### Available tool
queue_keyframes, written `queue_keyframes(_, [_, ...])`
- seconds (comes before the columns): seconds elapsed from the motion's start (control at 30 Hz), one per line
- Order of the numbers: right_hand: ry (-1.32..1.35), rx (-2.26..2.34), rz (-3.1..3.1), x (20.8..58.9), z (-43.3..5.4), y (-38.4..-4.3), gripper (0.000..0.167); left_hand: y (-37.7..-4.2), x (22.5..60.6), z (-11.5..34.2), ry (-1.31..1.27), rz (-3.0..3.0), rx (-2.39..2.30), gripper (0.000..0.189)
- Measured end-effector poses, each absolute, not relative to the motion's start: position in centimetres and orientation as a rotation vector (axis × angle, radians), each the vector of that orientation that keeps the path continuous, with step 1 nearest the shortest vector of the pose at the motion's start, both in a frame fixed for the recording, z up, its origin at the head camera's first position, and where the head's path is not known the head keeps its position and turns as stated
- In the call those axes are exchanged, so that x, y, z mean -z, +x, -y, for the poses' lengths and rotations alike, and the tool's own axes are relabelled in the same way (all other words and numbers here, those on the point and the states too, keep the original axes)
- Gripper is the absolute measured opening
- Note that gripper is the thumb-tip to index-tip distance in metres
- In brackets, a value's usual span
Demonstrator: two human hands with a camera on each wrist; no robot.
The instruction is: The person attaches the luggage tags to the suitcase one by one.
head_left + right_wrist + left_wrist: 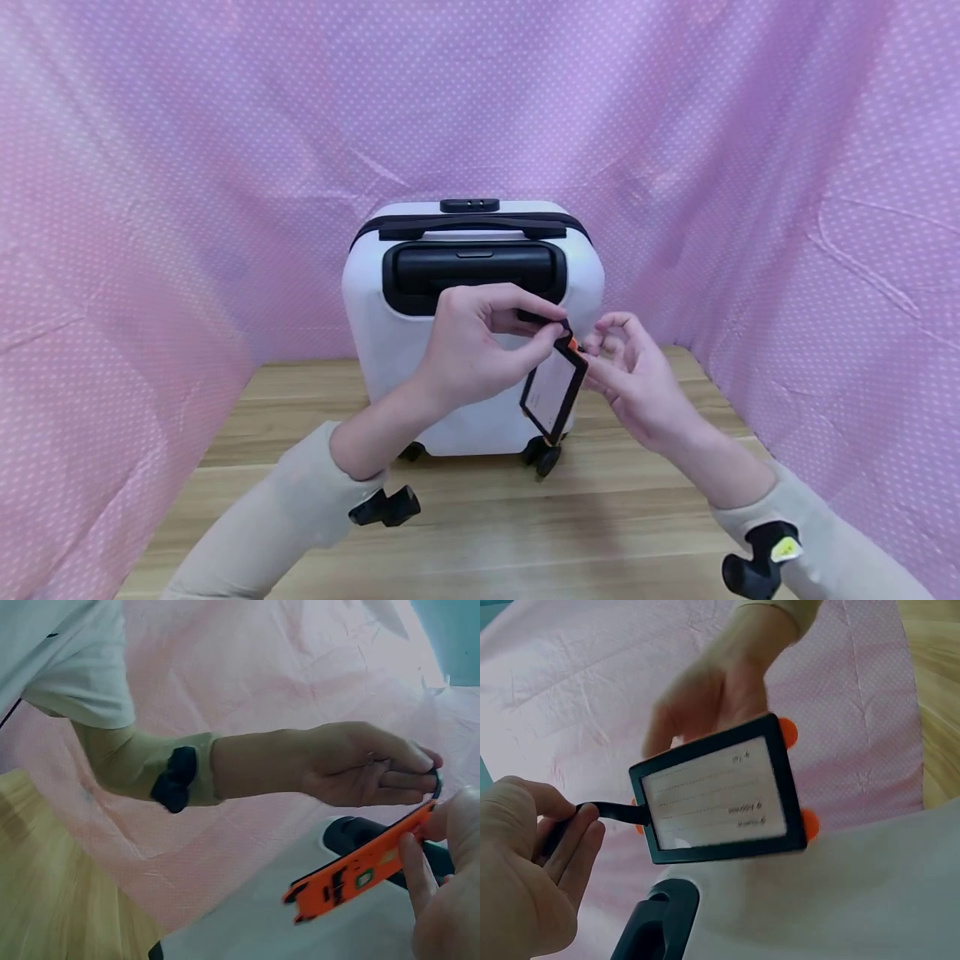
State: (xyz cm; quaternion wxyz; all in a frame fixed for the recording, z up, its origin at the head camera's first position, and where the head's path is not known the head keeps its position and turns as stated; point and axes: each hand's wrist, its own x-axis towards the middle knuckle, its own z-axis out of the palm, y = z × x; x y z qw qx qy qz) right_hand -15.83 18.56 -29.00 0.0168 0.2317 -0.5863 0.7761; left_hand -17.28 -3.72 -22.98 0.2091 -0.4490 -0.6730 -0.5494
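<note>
A luggage tag [553,392] with a black frame and a white card hangs tilted in front of the white suitcase [397,350]. My left hand [483,346] pinches its black strap [615,812] between thumb and fingers. From the right, my right hand [637,387] grips the tag at the strap end, its thumb and fingers at the edge. The tag's orange back [352,877] shows in the right wrist view. Printed lines on the card [712,795] face the left wrist camera.
The suitcase stands upright on a wooden surface [465,533], with a black handle recess [420,271], a top carry handle [472,223] and a caster wheel [546,458]. Pink dotted cloth [480,100] surrounds the surface at the back and sides.
</note>
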Motion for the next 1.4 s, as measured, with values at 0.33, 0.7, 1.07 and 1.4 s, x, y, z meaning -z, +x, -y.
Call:
queue_keyframes(0.33, [1.065, -2.091, 1.725, 31.4, -18.3, -16.1, 0.040, -17.3, 21.1, 4.5, -1.273, 1.968, 1.595, 0.010])
queue_keyframes(0.7, [1.262, -1.427, 1.364, 31.8, -17.0, -17.3, 0.017, -18.0, 19.9, 4.9, -1.249, 2.067, 1.632, 0.009])
queue_keyframes(1.07, [1.071, -1.155, 1.144, 30.3, -15.6, -17.3, 0.026, -18.1, 20.1, 5.2, -1.289, 2.042, 1.495, 0.036])
queue_keyframes(1.4, [1.080, -1.316, 1.167, 27.9, -17.0, -18.2, 0.013, -20.0, 19.4, 10.4, -1.052, 1.869, 1.012, 0.039])
